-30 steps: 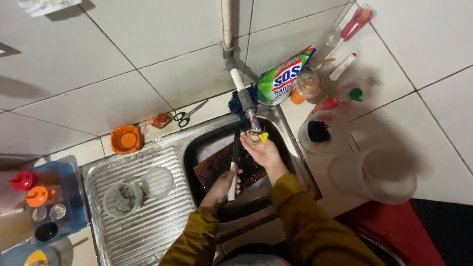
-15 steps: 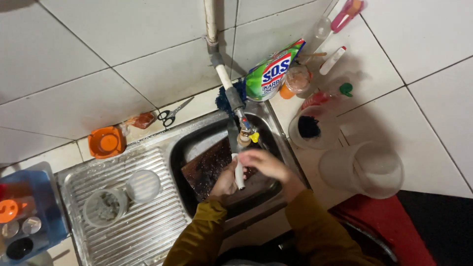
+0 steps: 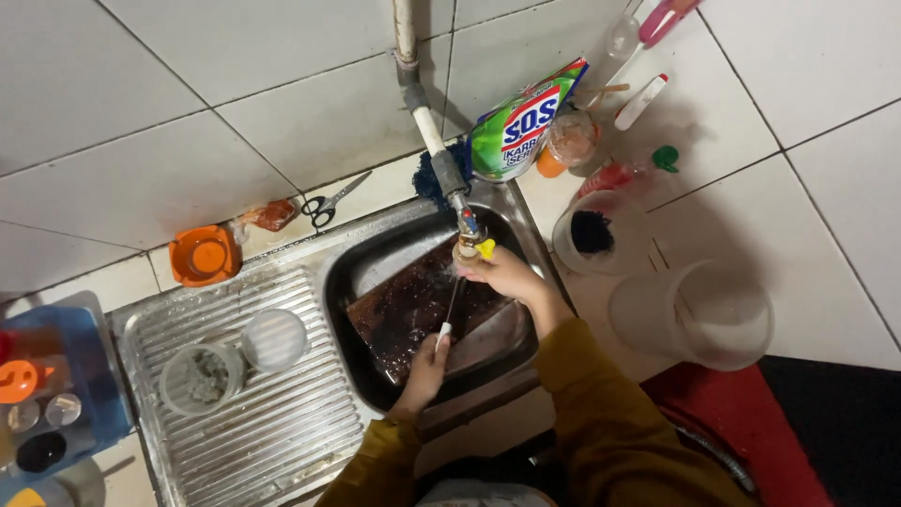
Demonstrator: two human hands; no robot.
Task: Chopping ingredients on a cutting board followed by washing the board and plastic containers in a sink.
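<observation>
L hand (image 3: 424, 368) is gripping the white handle end of a thin utensil (image 3: 450, 310), prob. a knife; blade is pointing up toward the tap (image 3: 466, 230). R hand (image 3: 505, 274) is closing around the tap's yellow handle/nozzle, fingers wrapped, nothing else in it. Can't tell whether water is running.

Utensil is hanging over the sink (image 3: 526, 221), above a dark tray (image 3: 404, 314) that's lying tilted inside the basin.

Risks, as I'm judging them:
- Wet handle + light pinch grip → utensil could be slipping out and dropping onto the tray or my R wrist, which is sitting just beside the blade.
- Opening the tap too hard → water hitting the tilted tray and spraying onto my sleeves and the floor side.
- Tray is leaning w/ no firm seat; bumping it could be making it slide and clatter.
- Green pouch (image 3: 526, 127) and jar (image 3: 571, 139) are standing close behind the tap; an elbow swing of the R arm could be knocking them in.
- Two lidded tubs (image 3: 235, 361) on the drainboard (image 3: 282, 432) are well apart from my hands, low risk.
</observation>
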